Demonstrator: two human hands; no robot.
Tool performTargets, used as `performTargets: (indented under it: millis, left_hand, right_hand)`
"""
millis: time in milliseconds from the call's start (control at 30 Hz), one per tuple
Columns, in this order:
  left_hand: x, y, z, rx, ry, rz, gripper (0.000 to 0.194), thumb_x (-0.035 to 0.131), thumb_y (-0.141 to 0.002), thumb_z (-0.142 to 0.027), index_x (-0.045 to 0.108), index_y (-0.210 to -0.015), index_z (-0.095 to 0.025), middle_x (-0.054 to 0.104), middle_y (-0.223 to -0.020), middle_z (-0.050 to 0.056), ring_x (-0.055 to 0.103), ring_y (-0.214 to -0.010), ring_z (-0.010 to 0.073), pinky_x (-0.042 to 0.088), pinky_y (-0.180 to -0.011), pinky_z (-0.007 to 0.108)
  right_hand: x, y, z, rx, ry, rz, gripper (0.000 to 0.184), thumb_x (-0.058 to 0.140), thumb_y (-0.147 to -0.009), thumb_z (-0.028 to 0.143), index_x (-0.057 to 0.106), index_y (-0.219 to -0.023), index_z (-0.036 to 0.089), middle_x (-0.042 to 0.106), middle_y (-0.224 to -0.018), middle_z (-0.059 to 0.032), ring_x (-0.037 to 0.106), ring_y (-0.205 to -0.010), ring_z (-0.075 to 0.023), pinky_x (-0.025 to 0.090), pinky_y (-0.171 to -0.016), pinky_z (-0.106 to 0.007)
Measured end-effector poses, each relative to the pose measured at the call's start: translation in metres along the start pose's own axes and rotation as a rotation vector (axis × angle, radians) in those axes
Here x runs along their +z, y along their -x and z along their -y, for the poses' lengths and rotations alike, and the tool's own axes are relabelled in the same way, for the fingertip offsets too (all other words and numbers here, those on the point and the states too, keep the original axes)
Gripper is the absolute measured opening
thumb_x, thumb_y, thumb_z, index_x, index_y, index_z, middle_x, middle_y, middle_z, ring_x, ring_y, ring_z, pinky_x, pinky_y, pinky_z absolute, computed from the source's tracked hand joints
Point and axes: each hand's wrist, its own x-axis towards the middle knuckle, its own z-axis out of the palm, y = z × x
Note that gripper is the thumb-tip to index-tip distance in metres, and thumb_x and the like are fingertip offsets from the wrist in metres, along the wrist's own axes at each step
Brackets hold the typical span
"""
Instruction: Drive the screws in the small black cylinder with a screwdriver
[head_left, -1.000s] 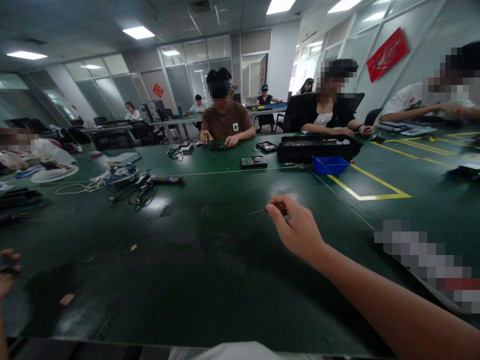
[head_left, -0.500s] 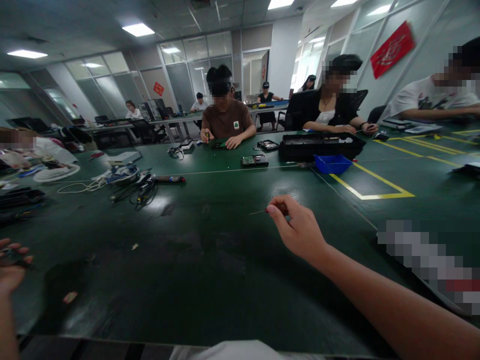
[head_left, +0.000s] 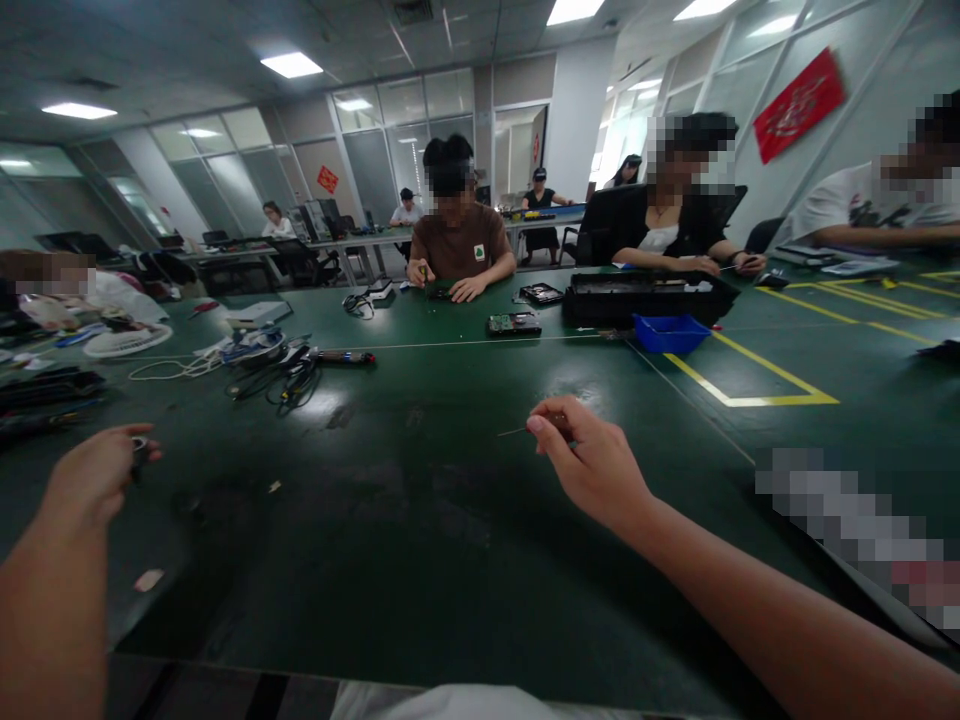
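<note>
My right hand (head_left: 589,455) is closed around a thin screwdriver (head_left: 513,432) above the middle of the green tabletop (head_left: 360,580). The screwdriver's slim shaft points left, while most of its handle is hidden in my fingers. At the left, my left hand (head_left: 94,475) is raised over the table with its back towards me. A small dark metallic piece (head_left: 140,455) with a rounded part shows between its fingers; what it is, I cannot make out. Beyond my right hand lies a hard drive with a green circuit board (head_left: 514,325).
Tangled cables (head_left: 289,380) lie at the left, by a dark cylindrical tool (head_left: 346,357). A blue bin (head_left: 671,334) stands before a long black tray (head_left: 649,300). Across the table, a person (head_left: 461,245) works with both hands. Small scraps (head_left: 148,580) lie at near left.
My left hand has come up and inward from the left edge, turning from palm up to back towards me, still with the dark piece. My right hand with the screwdriver has barely moved.
</note>
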Motion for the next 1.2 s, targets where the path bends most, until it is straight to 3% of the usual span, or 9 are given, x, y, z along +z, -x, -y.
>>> performTargets:
  millis: [33, 100, 333, 433, 533, 700, 767, 933, 1200]
  left_hand:
    - [0.011, 0.003, -0.006, 0.019, 0.087, -0.007, 0.016, 0.04, -0.081, -0.003, 0.051, -0.082, -0.015, 0.051, -0.055, -0.009, 0.048, -0.057, 0.0062, 0.031, -0.06, 0.015]
    - [0.037, 0.018, -0.023, 0.092, 0.219, 0.111, 0.023, 0.041, -0.075, 0.0, 0.055, -0.086, -0.014, 0.053, -0.061, -0.008, 0.049, -0.062, 0.0059, 0.034, -0.065, 0.015]
    - [0.134, 0.115, -0.08, 0.326, 0.586, 0.71, 0.031, 0.046, -0.063, -0.009, 0.059, -0.091, -0.011, 0.054, -0.073, 0.001, 0.053, -0.067, 0.013, 0.04, -0.064, 0.024]
    - [0.167, 0.158, -0.085, 0.396, 0.604, 0.879, 0.03, 0.046, -0.063, -0.013, 0.06, -0.09, -0.013, 0.055, -0.074, 0.003, 0.053, -0.069, 0.0156, 0.042, -0.065, 0.027]
    - [0.189, 0.187, -0.077, 0.505, 0.474, 0.964, 0.027, 0.044, -0.071, -0.018, 0.061, -0.091, -0.014, 0.056, -0.08, 0.004, 0.054, -0.074, 0.0176, 0.043, -0.072, 0.031]
    - [0.204, 0.204, -0.048, 0.75, 0.074, 0.957, 0.046, 0.054, -0.07, -0.009, 0.054, -0.115, -0.018, 0.06, -0.105, 0.005, 0.057, -0.094, 0.0201, 0.045, -0.086, 0.034]
    - [0.205, 0.205, -0.04, 0.782, 0.01, 0.912, 0.042, 0.053, -0.075, -0.007, 0.053, -0.116, -0.018, 0.06, -0.11, 0.007, 0.058, -0.1, 0.0215, 0.045, -0.091, 0.036]
    - [0.205, 0.207, -0.036, 0.819, -0.016, 0.914, 0.028, 0.061, -0.083, -0.015, 0.059, -0.11, -0.021, 0.065, -0.11, 0.005, 0.06, -0.102, 0.0238, 0.046, -0.093, 0.038]
    - [0.208, 0.206, -0.029, 0.888, 0.046, 0.961, 0.034, 0.062, -0.084, -0.012, 0.064, -0.115, -0.024, 0.065, -0.119, 0.004, 0.059, -0.113, 0.0225, 0.043, -0.104, 0.038]
  right_hand:
    - [0.001, 0.0, 0.0, 0.006, -0.005, 0.017, 0.02, 0.047, -0.099, 0.039, 0.059, -0.102, 0.022, 0.066, -0.072, -0.0006, 0.065, -0.065, -0.0177, 0.048, -0.059, -0.03]
    - [0.003, 0.0, 0.0, 0.014, -0.017, 0.032, 0.019, 0.05, -0.098, 0.038, 0.06, -0.103, 0.023, 0.067, -0.074, -0.0005, 0.066, -0.068, -0.0181, 0.049, -0.061, -0.031]
    - [0.002, 0.0, 0.003, 0.047, -0.072, 0.05, 0.022, 0.05, -0.097, 0.032, 0.058, -0.115, 0.021, 0.073, -0.096, -0.0059, 0.068, -0.085, -0.0199, 0.051, -0.07, -0.033]
    - [-0.006, -0.001, 0.009, 0.087, -0.069, 0.076, 0.023, 0.052, -0.096, 0.033, 0.062, -0.113, 0.021, 0.073, -0.086, -0.0027, 0.068, -0.077, -0.018, 0.05, -0.068, -0.031]
    - [-0.012, -0.002, 0.015, 0.096, -0.013, 0.097, 0.023, 0.056, -0.094, 0.043, 0.069, -0.094, 0.023, 0.069, -0.07, 0.001, 0.063, -0.062, -0.0161, 0.044, -0.058, -0.029]
    - [-0.006, -0.001, 0.016, 0.158, -0.027, 0.093, 0.038, 0.052, -0.094, 0.052, 0.064, -0.075, 0.021, 0.063, -0.062, 0.0015, 0.056, -0.054, -0.0143, 0.037, -0.05, -0.028]
    - [-0.002, -0.001, 0.015, 0.176, -0.049, 0.12, 0.039, 0.051, -0.094, 0.052, 0.064, -0.074, 0.021, 0.062, -0.062, 0.0011, 0.055, -0.053, -0.0142, 0.036, -0.048, -0.027]
    - [0.005, -0.002, 0.012, 0.214, -0.111, 0.207, 0.034, 0.049, -0.095, 0.047, 0.067, -0.084, 0.02, 0.064, -0.067, 0.0, 0.056, -0.056, -0.0152, 0.039, -0.049, -0.028]
    - [0.003, -0.003, 0.002, 0.29, -0.241, 0.237, 0.031, 0.05, -0.095, 0.044, 0.066, -0.084, 0.02, 0.063, -0.066, 0.0003, 0.057, -0.057, -0.0151, 0.044, -0.054, -0.029]
